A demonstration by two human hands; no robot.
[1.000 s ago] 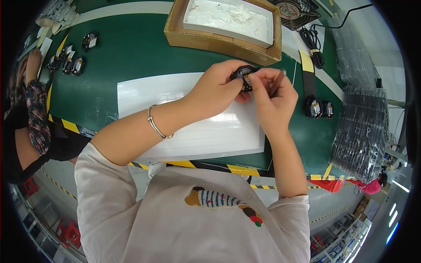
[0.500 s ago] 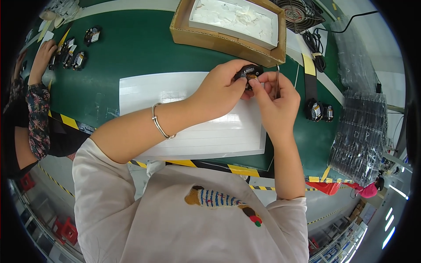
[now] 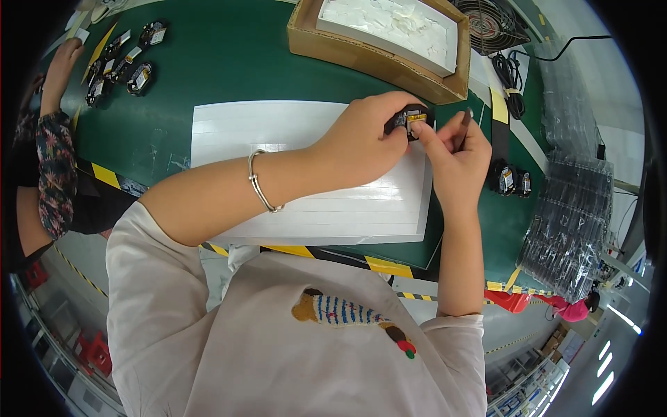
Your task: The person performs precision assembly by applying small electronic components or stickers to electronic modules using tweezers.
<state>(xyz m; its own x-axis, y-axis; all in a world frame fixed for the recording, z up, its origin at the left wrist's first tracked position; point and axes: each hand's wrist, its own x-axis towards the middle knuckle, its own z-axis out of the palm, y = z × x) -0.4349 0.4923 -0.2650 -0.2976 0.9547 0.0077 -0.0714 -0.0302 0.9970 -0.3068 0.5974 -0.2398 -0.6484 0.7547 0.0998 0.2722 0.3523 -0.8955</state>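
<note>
My left hand is closed around a small rounded black device and holds it above the right part of a white lined sheet. A white and orange-yellow label shows on the device's upturned face. My right hand rests its thumb against that label. Its curled fingers grip a slim metal tool that looks like tweezers, slanting up and away from the device. The fingers of my left hand partly hide the device. Under my forearm lies the white sheet, on the green table.
A cardboard box with a white tray of pale scraps stands beyond my hands. Two similar black devices lie at right, beside stacked clear plastic trays. A fan and coiled cable are behind. At left, a co-worker's hand nears several devices.
The view has shifted slightly. The device in my left hand has turned, showing more of its label. The tool in my right hand has tilted from upright to slanting right.
</note>
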